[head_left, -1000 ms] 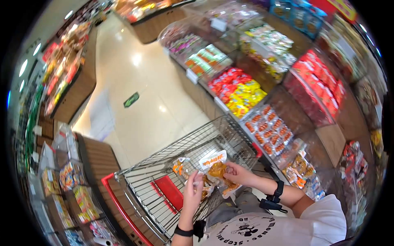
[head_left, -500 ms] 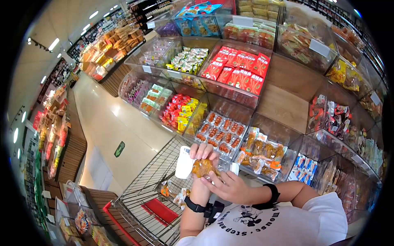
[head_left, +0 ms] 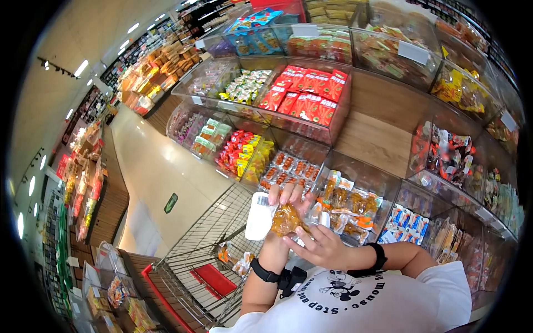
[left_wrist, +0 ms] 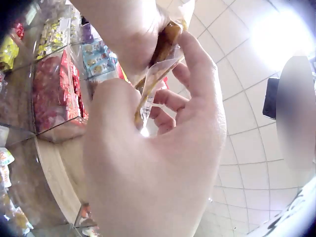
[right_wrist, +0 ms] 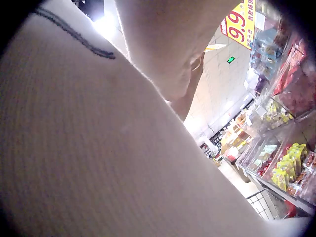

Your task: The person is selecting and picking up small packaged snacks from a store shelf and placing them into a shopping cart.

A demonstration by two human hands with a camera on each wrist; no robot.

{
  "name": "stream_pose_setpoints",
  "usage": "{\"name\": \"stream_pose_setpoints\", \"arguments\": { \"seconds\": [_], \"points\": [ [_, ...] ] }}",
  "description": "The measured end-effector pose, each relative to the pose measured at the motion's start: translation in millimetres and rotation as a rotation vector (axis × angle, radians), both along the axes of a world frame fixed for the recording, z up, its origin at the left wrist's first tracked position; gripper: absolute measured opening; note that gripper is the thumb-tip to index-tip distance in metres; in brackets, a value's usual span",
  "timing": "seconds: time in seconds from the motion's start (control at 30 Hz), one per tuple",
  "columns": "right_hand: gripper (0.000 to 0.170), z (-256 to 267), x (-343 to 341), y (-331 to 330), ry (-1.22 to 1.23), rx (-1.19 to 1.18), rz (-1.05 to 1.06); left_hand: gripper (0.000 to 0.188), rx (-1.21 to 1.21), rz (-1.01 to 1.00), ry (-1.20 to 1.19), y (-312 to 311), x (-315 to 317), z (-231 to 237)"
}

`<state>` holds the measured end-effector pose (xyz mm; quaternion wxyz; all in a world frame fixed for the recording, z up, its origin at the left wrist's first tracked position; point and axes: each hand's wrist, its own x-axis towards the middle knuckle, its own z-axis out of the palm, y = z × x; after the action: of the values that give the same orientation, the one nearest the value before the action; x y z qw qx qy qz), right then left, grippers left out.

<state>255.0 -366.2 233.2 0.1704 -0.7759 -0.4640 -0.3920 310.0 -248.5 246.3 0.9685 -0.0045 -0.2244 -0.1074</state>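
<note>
In the head view, a clear packet of brown food (head_left: 286, 220) with a white, barcoded end is held up in front of the chest. The left hand (head_left: 290, 201) grips it from behind, fingers curled over its top. The right hand (head_left: 323, 247) pinches its lower right edge. In the left wrist view, the packet (left_wrist: 157, 74) is seen edge-on between the thumb and fingers of the left hand (left_wrist: 158, 148), with the right hand (left_wrist: 126, 29) across it. Skin of the right hand (right_wrist: 113, 133) fills much of the right wrist view; its fingers are hidden there.
A wire cart (head_left: 191, 252) with a red panel (head_left: 214, 282) and several packets (head_left: 242, 263) stands below the hands. Clear bins of snacks rise ahead and right, including brown-food packets (head_left: 350, 200) and red packets (head_left: 307, 91). Pale floor (head_left: 150, 161) runs left.
Compared with a second ago, the packet has been raised out of the cart area and turned white side up, with both hands on it. The head view has swung toward the bins.
</note>
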Motion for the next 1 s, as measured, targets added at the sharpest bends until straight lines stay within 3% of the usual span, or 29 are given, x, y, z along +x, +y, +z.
{"name": "stream_pose_setpoints", "arguments": {
  "seconds": [0.13,0.2,0.27,0.33,0.4,0.43,0.5,0.6,0.63,0.8,0.87,0.93,1.0],
  "points": [
    [0.045,-10.4,8.9,-10.9,0.135,0.070,-0.026,0.013,0.154,0.195,0.147,-14.9,2.6,-7.1],
    [0.047,-21.0,31.4,-21.0,0.355,0.168,-0.045,0.011,0.459,0.420,0.356,-16.7,12.7,-28.7],
    [0.056,-29.9,53.6,-41.7,0.732,0.353,-0.124,0.006,0.715,0.494,0.399,-33.5,15.3,-57.9],
    [0.058,-55.4,77.4,-71.3,1.339,0.473,-0.134,0.012,0.978,0.390,0.423,-51.2,12.0,-102.5],
    [0.047,-139.9,99.5,-100.2,1.381,0.530,0.023,0.012,1.184,0.280,0.416,-56.7,12.3,-155.8],
    [0.038,-135.9,97.7,-113.5,1.462,0.262,-0.134,0.013,1.307,0.202,0.411,-58.3,11.7,-171.7],
    [0.033,-174.0,92.2,-130.9,1.357,0.059,-0.194,0.020,1.577,0.011,0.345,-56.4,10.7,-206.4],
    [0.030,-224.7,88.4,-148.8,1.433,-0.213,-0.314,0.026,1.796,-0.018,-0.026,-53.1,-0.7,-256.7],
    [0.028,-252.7,85.4,-152.6,1.478,-0.127,-0.331,0.029,1.830,-0.078,-0.050,-51.0,-3.0,-258.8],
    [0.026,-290.0,96.0,-140.7,1.587,-0.525,-0.347,0.025,1.699,-0.008,0.112,-31.1,-19.2,-245.4],
    [0.028,-332.5,97.3,-139.0,1.556,-0.559,-0.428,0.024,1.668,-0.049,0.211,-11.8,-28.4,-226.0],
    [0.026,-415.3,96.9,-150.7,1.487,-0.550,-0.322,0.025,1.629,-0.034,0.403,16.2,-46.1,-216.4],
    [0.035,-435.5,94.5,-154.3,1.504,-0.473,-0.277,0.028,1.618,0.027,0.520,48.9,-65.2,-208.6]
  ]
}}
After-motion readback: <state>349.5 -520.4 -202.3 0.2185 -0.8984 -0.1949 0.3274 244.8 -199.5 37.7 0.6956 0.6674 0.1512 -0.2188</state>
